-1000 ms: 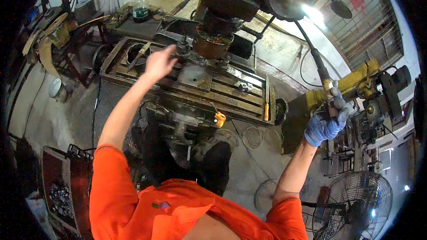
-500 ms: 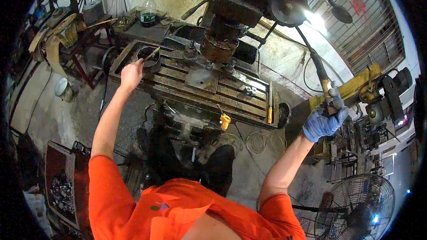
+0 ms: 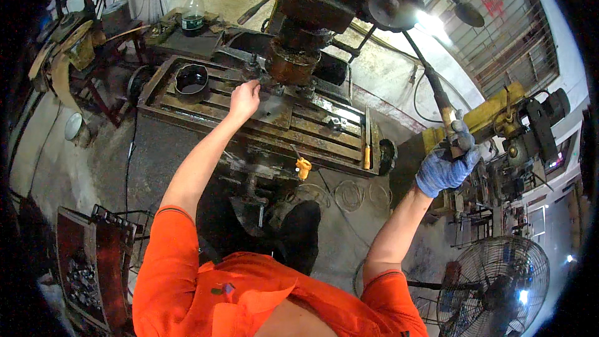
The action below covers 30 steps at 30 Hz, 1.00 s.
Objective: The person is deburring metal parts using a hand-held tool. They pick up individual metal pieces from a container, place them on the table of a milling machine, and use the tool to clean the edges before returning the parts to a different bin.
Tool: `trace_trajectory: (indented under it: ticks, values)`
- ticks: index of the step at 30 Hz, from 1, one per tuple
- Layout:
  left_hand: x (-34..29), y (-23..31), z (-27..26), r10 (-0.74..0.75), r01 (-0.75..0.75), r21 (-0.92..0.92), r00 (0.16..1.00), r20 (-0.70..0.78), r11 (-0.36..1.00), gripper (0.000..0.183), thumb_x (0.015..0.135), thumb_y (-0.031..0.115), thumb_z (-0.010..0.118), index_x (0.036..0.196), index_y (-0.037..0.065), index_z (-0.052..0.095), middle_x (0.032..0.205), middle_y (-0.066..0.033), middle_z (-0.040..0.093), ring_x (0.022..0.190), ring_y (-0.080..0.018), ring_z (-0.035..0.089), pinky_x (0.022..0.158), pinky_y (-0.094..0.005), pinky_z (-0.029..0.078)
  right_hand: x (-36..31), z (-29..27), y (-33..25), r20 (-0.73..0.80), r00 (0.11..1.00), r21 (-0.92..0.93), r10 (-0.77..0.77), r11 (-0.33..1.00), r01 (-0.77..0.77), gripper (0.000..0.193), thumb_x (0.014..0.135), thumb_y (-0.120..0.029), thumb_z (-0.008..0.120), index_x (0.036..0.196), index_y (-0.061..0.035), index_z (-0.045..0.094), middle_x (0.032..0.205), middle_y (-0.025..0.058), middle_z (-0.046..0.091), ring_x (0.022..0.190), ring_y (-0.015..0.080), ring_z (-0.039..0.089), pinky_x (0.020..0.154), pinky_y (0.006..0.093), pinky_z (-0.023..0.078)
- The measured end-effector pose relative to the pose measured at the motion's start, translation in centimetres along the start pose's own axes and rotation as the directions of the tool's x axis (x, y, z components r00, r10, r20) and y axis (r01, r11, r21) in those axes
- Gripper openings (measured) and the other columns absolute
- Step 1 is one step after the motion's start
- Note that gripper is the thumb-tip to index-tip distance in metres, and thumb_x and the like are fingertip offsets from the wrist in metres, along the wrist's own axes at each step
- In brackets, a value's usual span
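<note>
My bare left hand (image 3: pixel 245 100) is closed in front of the milling machine's spindle (image 3: pixel 292 62), above the slotted worktable (image 3: pixel 212 107). The thin brush in its grip is mostly hidden by the fingers. Left of that hand, a round black pot (image 3: pixel 191 81) holding dark liquid stands on the table. My right hand (image 3: pixel 450 161), in a blue-grey glove, is wrapped round the end of a long machine lever (image 3: pixel 440 90) that slants down from the machine head. Under the spindle sits a flat metal plate (image 3: pixel 273 112), partly covered by my left hand.
On the table's right lie small metal blocks (image 3: pixel 337 123) and a yellow-handled file (image 3: pixel 367 150). A yellow-handled tool (image 3: pixel 303 167) is at the front edge. A fan (image 3: pixel 493 287) stands lower right, a metal-filled bin (image 3: pixel 84 274) lower left. A bottle (image 3: pixel 193 12) stands behind.
My left hand has moved right, from the black pot to beside the spindle, carrying the brush. My right hand keeps its grip on the lever. The whole view has shifted slightly.
</note>
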<state>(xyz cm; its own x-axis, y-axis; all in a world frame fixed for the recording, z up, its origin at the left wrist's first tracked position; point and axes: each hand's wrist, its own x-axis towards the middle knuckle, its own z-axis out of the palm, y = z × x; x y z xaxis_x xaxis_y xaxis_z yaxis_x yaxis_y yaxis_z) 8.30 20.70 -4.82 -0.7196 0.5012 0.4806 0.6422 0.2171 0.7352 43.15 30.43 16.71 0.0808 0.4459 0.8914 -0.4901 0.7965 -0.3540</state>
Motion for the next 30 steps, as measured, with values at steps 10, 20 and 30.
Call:
trace_trajectory:
  ticks: [10, 20, 30]
  values:
    - [-0.2, -0.1, -0.3, 0.036, -0.035, -0.013, 0.996, 0.076, 0.999, 0.021, 0.079, 0.014, 0.053, 0.092, 0.002, 0.062, 0.084, -0.0183, 0.061, 0.08, -0.0354, 0.059, 0.069, -0.0417, 0.047, -1.4, -0.4, 0.4, -0.068, 0.992, 0.034, 0.11, 0.994, -0.108, 0.04, 0.089, -0.031, 0.039, 0.084, 0.0055, 0.055, 0.089, 0.0147, 0.057, 0.085, 0.0204, 0.049, 0.084, 0.0321, 0.035]
    - [-1.5, -0.8, -6.8, -0.094, 0.207, -0.315, 0.936, 0.339, 0.926, 0.023, 0.085, 0.013, 0.048, 0.099, -0.003, 0.058, 0.056, -0.008, 0.055, 0.037, -0.013, 0.047, 0.038, -0.0282, 0.037, -2.6, -0.1, 0.5, -0.03, 1.0, -0.217, 0.011, 0.976, -0.017, 0.032, 0.089, -0.021, 0.034, 0.062, -0.0035, 0.039, 0.075, 0.0111, 0.054, 0.08, 0.0206, 0.05, 0.098, 0.048, 0.03]
    - [0.5, -6.5, -16.2, 0.111, -0.04, 0.47, 0.986, -0.125, 0.882, 0.021, 0.083, 0.019, 0.05, 0.097, 0.006, 0.06, 0.076, -0.0193, 0.06, 0.069, -0.0359, 0.058, 0.061, -0.0442, 0.047, -4.1, -0.9, 0.9, -0.018, 1.0, -0.366, 0.006, 0.931, -0.012, 0.029, 0.089, -0.019, 0.039, 0.07, 0.0003, 0.05, 0.073, 0.0074, 0.054, 0.073, 0.0176, 0.049, 0.078, 0.0332, 0.039]
